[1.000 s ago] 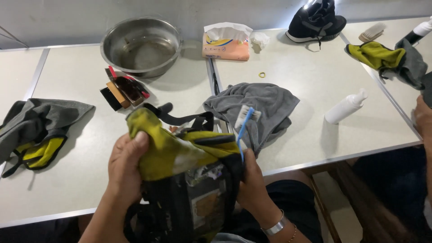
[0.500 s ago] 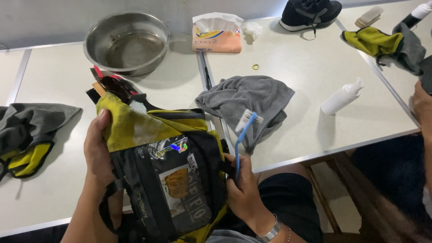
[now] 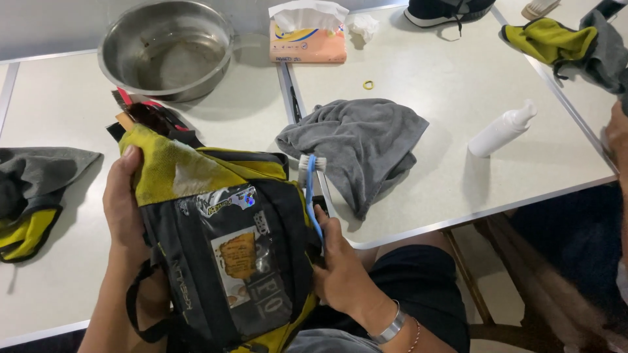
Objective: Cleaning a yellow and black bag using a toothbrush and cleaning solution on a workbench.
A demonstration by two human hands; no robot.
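Observation:
I hold a black and yellow bag (image 3: 222,242) upright at the table's near edge, its inner side toward me. My left hand (image 3: 124,209) grips the bag's left edge by the yellow mesh. On the bag's right side, my right hand (image 3: 340,268) holds a blue toothbrush (image 3: 311,189), bristles up, while also pressing against the bag. A grey towel (image 3: 360,144) lies crumpled on the table just beyond the brush.
A steel bowl (image 3: 167,49) sits at the back left, brushes (image 3: 147,117) beside it, a tissue pack (image 3: 307,39) behind. A white bottle (image 3: 500,131) lies at right. Grey-yellow bags (image 3: 33,196), (image 3: 562,42) lie at both sides. Another person's hand (image 3: 615,137) is at the right edge.
The bag has been turned and drawn closer to me, so its dark inner face shows. My right hand with the toothbrush has stayed at the bag's right edge.

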